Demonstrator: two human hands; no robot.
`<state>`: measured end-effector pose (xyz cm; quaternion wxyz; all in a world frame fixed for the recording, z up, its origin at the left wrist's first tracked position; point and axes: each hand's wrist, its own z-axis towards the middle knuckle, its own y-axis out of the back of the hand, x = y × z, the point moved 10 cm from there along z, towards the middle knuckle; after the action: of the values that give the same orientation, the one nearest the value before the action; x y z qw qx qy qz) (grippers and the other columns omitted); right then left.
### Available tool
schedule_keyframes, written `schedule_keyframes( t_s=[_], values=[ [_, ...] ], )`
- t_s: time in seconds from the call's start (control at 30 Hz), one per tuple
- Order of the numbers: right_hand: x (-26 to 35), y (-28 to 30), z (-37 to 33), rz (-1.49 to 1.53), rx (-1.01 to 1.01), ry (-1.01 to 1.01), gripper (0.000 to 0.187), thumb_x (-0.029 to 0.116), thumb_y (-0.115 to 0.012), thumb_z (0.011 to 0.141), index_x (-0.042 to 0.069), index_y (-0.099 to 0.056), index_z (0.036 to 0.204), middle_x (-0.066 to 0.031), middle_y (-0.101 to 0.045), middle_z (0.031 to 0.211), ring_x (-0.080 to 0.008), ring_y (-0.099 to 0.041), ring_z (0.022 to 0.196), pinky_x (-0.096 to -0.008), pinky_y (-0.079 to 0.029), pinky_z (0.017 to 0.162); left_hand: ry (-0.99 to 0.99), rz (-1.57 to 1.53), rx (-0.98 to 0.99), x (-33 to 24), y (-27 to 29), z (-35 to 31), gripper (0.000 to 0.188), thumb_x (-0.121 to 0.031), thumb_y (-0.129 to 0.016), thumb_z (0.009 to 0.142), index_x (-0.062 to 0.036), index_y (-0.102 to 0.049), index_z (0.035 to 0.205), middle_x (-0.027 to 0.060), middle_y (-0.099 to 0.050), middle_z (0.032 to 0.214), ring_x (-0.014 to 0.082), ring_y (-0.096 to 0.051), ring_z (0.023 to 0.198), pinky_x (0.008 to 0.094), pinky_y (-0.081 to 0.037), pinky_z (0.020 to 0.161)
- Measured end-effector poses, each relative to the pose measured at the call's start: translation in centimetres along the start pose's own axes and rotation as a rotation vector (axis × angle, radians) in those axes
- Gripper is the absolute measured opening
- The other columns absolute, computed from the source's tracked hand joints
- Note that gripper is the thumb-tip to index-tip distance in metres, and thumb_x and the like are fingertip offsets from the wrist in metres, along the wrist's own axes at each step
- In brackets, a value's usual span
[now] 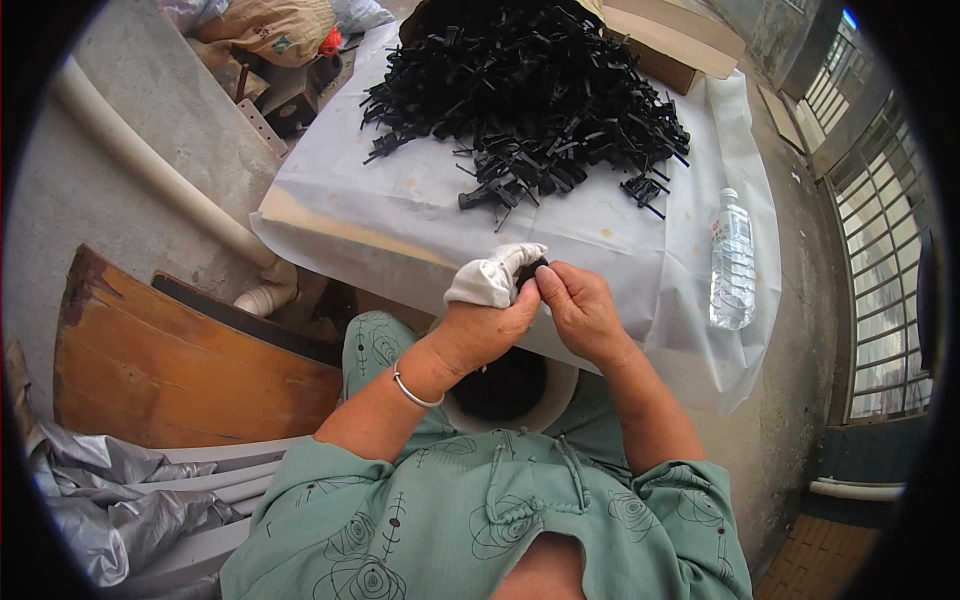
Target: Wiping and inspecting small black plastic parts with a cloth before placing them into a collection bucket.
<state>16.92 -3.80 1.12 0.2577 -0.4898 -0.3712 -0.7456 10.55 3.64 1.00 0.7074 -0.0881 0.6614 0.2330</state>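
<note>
Just past the near edge of the table, my two hands meet over my lap. My left hand (490,310), its fingers covered by a white cloth glove (484,282), is closed around a small black plastic part (532,272). The thumb and fingers of my right hand (580,305) pinch the same part from the right. Most of the part is hidden by the fingers. Beyond the hands, a big heap of similar black plastic parts (520,100) with thin prongs covers the far side of the table. Between my knees stands a pale bucket (562,392) with dark contents.
A white plastic sheet (350,190) drapes the table. On its right stands a clear water bottle (733,262), with an open cardboard box (680,45) at the back. A pipe (160,175) and a wooden board (190,355) lie to the left; a barred window (885,270) is at right.
</note>
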Motion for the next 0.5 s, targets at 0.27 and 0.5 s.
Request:
schedule_keyframes(
  t_s=[0.27,0.5],
  values=[
    [-3.4,-1.8,-0.3,0.205,-0.064,-0.191,0.027,0.019,-0.046,0.094,0.002,-0.058,0.076,0.0064,-0.047,0.062,-0.0033,-0.038,0.057,-0.021,-0.033,0.05,-0.308,0.67,-0.088,-3.1,-0.4,-0.9,0.027,-0.002,-0.054,0.077,0.0046,-0.056,0.103,0.0196,-0.06,0.094,0.0308,-0.061,0.084,0.0343,-0.049,0.075],
    [-0.8,0.9,-0.3,0.092,-0.096,-0.024,0.021,0.018,-0.052,0.091,0.003,-0.06,0.078,0.0053,-0.041,0.055,-0.0044,-0.037,0.051,-0.0224,-0.033,0.046,-0.237,0.051,-0.118,-0.6,1.8,0.2,0.03,-0.007,-0.055,0.083,0.0015,-0.046,0.11,0.01,-0.057,0.089,0.014,-0.053,0.078,0.0277,-0.046,0.071]
  ],
)
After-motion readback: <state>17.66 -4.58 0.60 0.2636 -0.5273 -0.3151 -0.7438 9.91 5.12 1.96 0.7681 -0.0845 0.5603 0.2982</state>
